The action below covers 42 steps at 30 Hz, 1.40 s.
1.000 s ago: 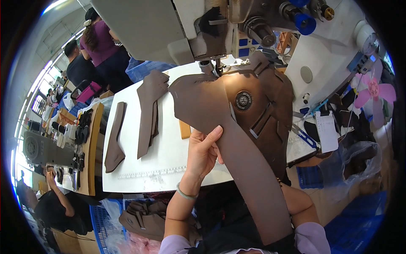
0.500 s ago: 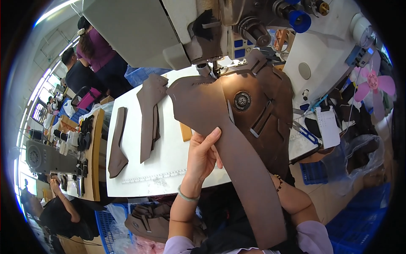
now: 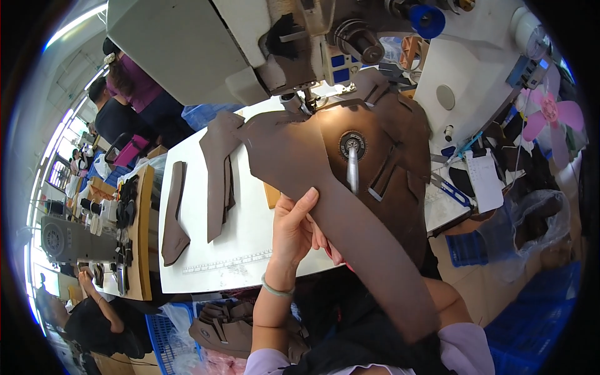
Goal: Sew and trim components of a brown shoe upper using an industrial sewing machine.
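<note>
My left hand pinches the edge of a long, curved brown leather piece, thumb on top. The wide end of this piece lies under the needle area of a sewing machine, against a larger brown leather panel with a round dark badge. A slim silver metal tool sticks up from behind the strip, in front of the badge; its exact kind is not clear. My right forearm passes behind the strip towards it. The strip hides most of my right hand, which appears to hold the tool.
Other brown leather pieces lie on the white table, left of the machine. Below stands a blue basket beside more cut leather. Blue-handled snips and a pink fan are at right. Other people work at left.
The silver tool has come further into sight in front of the badge. The strip's free lower end has swung right and up. My left hand keeps its hold.
</note>
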{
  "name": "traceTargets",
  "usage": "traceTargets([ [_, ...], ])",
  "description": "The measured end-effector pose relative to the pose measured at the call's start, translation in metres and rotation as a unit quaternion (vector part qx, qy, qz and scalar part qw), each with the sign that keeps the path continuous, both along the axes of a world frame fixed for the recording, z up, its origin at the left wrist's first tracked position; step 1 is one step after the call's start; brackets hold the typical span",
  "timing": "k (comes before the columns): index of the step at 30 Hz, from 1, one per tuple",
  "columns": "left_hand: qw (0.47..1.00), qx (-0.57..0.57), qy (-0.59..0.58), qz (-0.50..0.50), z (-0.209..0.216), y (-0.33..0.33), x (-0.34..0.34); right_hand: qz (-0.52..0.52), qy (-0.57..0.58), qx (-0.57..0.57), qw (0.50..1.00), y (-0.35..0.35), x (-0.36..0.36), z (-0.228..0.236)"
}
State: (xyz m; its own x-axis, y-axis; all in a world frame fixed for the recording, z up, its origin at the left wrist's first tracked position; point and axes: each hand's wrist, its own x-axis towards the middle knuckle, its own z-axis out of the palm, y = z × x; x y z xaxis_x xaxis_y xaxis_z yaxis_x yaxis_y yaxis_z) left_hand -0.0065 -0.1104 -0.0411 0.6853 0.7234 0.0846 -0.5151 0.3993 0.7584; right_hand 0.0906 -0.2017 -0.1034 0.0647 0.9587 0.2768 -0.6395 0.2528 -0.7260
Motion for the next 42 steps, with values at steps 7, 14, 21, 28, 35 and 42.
traceTargets([
  [7,0.995,0.065,0.061,0.041,-0.005,0.005,-0.007,-0.237,-0.097,-0.050,0.965,-0.086,0.065,0.063],
  [14,0.995,0.022,0.048,0.089,-0.027,0.005,-0.005,-0.410,-0.399,-0.273,0.774,-0.181,0.183,0.078],
  [21,0.988,0.132,0.073,0.038,-0.028,-0.007,-0.002,-0.455,-0.684,-0.468,0.327,-0.248,0.224,0.074],
  [28,0.983,0.098,0.114,0.109,-0.026,-0.014,0.001,-0.284,-0.720,-0.456,0.439,-0.233,0.234,0.065],
  [35,0.991,0.039,0.101,0.076,-0.017,-0.011,0.009,-0.278,-0.754,-0.458,0.380,-0.202,0.266,0.007],
  [42,0.990,0.048,0.101,0.087,-0.017,-0.006,-0.003,-0.591,-0.739,-0.225,0.233,-0.172,0.248,-0.058],
])
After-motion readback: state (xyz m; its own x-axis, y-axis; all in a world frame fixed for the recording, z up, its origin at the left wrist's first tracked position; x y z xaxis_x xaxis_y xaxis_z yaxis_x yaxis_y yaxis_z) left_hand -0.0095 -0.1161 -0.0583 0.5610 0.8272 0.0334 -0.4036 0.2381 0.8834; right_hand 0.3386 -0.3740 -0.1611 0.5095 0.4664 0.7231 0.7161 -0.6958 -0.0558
